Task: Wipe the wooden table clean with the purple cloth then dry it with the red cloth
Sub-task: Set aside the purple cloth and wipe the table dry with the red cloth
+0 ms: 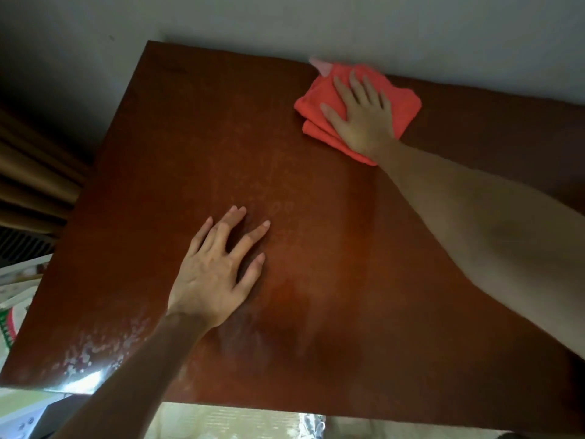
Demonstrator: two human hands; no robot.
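At the far left edge of the view, brown curtain folds [34, 185] hang beside the wooden table [196, 128], and below them some printed packaging [12, 315] shows past the table's left side. Near the table's front left corner a patch of whitish, glossy streaks [95, 350] catches the light on the reddish-brown surface. Just right of that patch, the left hand [218, 274] rests flat on the bare wood with its fingers spread and nearly straight, holding nothing; its forearm comes in from the lower left. A paler, faintly mottled area of the surface runs up the middle of the table above this hand. Farther right and toward the back edge, the red cloth [405, 103] lies folded in layers on the table, close against the pale wall [316, 23], with one small pale corner sticking out at its top left. The right hand [364, 115] lies palm-down on top of the cloth, fingers extended and slightly fanned, pressing it onto the wood rather than gripping it. Cloth shows on all sides of the hand except at the wrist, where the bare forearm stretches away to the right edge of the view.
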